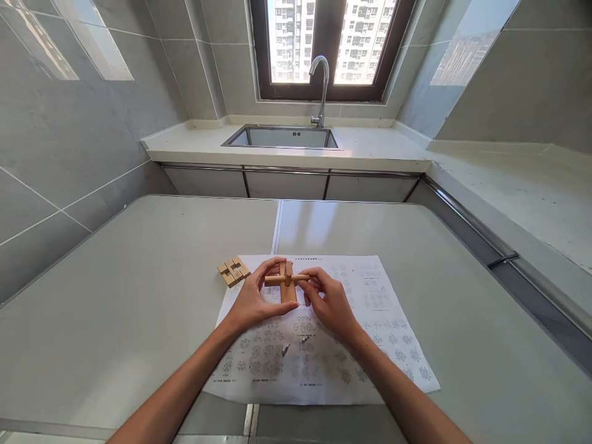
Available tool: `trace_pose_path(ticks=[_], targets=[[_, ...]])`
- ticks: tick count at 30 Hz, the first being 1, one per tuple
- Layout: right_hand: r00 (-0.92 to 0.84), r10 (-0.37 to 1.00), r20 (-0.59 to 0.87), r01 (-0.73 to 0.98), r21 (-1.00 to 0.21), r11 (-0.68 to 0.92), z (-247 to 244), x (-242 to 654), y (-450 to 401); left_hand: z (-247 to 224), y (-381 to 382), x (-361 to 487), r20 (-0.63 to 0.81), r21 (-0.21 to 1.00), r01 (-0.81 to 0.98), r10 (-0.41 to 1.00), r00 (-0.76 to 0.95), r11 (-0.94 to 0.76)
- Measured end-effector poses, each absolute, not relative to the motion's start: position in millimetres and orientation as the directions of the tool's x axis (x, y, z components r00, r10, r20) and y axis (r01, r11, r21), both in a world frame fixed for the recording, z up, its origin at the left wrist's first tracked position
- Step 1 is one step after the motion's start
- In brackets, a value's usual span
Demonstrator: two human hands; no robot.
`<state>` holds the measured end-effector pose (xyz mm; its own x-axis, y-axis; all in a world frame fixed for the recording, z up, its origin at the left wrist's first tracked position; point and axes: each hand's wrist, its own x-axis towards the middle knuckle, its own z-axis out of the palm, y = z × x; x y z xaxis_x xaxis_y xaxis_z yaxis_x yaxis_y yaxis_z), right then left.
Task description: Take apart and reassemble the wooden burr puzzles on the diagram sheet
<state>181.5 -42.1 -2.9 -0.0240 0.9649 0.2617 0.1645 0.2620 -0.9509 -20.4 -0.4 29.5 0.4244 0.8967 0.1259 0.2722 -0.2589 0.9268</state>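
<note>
The place looks like a kitchen, probably in a flat. A sink (272,137) is let into a pale worktop (370,137), with a curved chrome tap (326,83) standing behind it and cabinet fronts (287,183) below. Large grey tiles (102,129) cover the walls, and the dark-framed window (329,58) looks out on tall blocks (287,37) with rows of windows.
</note>
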Motion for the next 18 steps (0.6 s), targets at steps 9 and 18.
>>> trace_pose_path(ticks=[9,18], targets=[[-0.069,0.973,0.22,0.157,-0.961,0.229,-1.2,181.8,-42.5,11.2,5.2,-25.6,0.147,0.965,0.134,0.888,0.435,-0.225],[-0.217,0.962,0.166,0.161,-0.966,0.203,-6.5,173.0,-48.1,14.8,2.1,-23.8,0.133,0.973,0.098,0.85,0.51,-0.211]])
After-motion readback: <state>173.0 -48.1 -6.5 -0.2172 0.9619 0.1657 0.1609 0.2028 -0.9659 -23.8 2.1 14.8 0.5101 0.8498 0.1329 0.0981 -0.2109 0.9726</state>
